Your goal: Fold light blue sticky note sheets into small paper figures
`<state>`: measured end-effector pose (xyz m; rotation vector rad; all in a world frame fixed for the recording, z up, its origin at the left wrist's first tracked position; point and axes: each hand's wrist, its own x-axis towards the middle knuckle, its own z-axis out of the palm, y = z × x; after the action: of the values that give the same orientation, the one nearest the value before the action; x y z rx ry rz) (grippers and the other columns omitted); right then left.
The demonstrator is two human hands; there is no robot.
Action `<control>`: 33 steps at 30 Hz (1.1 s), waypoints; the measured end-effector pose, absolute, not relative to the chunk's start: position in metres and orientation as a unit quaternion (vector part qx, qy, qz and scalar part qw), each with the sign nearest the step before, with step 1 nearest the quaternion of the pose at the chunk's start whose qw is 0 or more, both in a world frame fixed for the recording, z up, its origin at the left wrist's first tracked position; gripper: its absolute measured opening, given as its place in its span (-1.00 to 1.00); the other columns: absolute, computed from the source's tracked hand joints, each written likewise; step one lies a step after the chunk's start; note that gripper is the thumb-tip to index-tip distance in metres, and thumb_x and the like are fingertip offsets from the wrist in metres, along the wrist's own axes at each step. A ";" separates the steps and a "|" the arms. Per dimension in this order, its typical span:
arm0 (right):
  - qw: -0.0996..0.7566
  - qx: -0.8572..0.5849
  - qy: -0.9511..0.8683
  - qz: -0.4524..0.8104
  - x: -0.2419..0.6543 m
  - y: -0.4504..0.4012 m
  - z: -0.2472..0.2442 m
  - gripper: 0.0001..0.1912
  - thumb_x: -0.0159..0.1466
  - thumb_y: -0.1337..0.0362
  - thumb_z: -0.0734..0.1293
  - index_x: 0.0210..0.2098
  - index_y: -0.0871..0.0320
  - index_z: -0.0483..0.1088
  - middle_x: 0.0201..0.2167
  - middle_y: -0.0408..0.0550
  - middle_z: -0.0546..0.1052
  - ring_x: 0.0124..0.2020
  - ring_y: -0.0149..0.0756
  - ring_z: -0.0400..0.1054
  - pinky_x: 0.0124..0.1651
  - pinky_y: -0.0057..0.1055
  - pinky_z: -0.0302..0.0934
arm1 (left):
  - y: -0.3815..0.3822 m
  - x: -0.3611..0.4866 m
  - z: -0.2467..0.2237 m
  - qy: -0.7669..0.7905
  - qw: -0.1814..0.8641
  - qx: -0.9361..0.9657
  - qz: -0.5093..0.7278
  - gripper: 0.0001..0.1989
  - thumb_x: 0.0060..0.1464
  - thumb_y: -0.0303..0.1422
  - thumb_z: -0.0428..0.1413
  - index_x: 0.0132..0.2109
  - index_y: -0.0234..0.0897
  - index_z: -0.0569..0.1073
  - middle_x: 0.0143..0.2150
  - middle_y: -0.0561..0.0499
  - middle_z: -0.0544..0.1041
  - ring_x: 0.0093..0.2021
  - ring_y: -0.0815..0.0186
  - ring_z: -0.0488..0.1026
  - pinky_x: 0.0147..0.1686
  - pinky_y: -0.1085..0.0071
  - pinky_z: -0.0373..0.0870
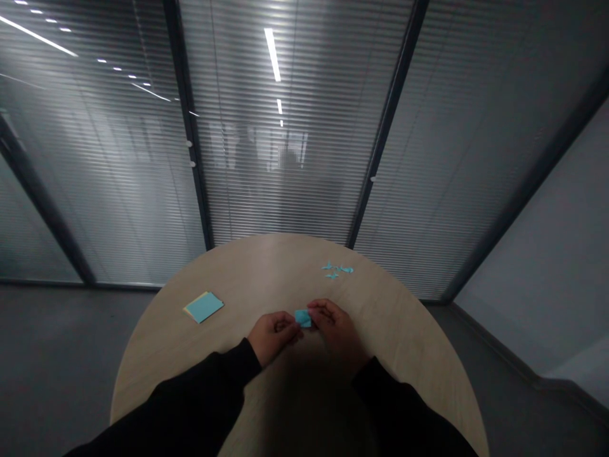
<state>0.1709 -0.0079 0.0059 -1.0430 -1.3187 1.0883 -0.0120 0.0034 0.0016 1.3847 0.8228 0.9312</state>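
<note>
Black sleeves [190, 393] come in from the bottom of the view and reach over the near half of a round, pale wood-grain tabletop [257, 273], where a dark shadow falls on the surface below them. The left hand [272, 337] and the right hand [335, 327] sit close together, each in a narrow pinching grip on opposite sides of a small piece of folded blue paper [302, 318]; the fingers hide part of it, and whether it touches the tabletop cannot be told. Left of the hands, well apart from them, a pad of blue sticky notes [204, 307] lies at a slant with a yellow layer showing beneath. Near the far right edge of the tabletop lie a few small blue paper scraps [337, 269]. Beyond the rim, a grey floor [61, 343] spreads out to a glass partition with horizontal blinds [276, 178], divided by dark frames [188, 127]. Ceiling lights [272, 54] reflect in the glass, and a plain grey wall [537, 254] closes off the right side.
</note>
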 end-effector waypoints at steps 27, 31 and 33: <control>0.435 -0.442 -0.646 0.446 0.175 -0.013 0.012 -0.73 0.15 0.13 0.44 -0.24 0.19 0.53 -0.31 -0.04 0.60 -0.25 -0.22 0.48 -0.15 -0.31 0.34 | 0.001 -0.017 0.005 0.377 0.425 0.733 0.374 -0.66 0.12 -0.08 0.15 -0.32 -0.32 0.48 -0.53 0.07 0.42 -0.53 0.38 0.27 -0.51 0.48 0.14; 0.442 -0.449 -0.634 0.447 0.172 -0.014 0.015 -0.78 0.16 0.15 0.42 -0.31 0.18 0.52 -0.38 -0.08 0.59 -0.31 -0.25 0.45 -0.21 -0.36 0.32 | -0.002 -0.017 0.009 0.380 0.423 0.733 0.374 -0.67 0.14 -0.09 0.12 -0.28 -0.31 0.51 -0.48 0.02 0.49 -0.49 0.34 0.35 -0.46 0.45 0.21; 0.449 -0.454 -0.631 0.441 0.170 -0.014 0.016 -0.80 0.16 0.16 0.42 -0.32 0.17 0.51 -0.39 -0.10 0.58 -0.31 -0.26 0.45 -0.22 -0.37 0.31 | -0.001 -0.017 0.009 0.378 0.426 0.729 0.380 -0.68 0.14 -0.11 0.12 -0.26 -0.31 0.52 -0.43 -0.03 0.55 -0.45 0.31 0.40 -0.41 0.43 0.26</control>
<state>0.1699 -0.0144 0.0156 -1.1232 -1.5609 1.0903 -0.0173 -0.0012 0.0093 1.8221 0.9438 0.9495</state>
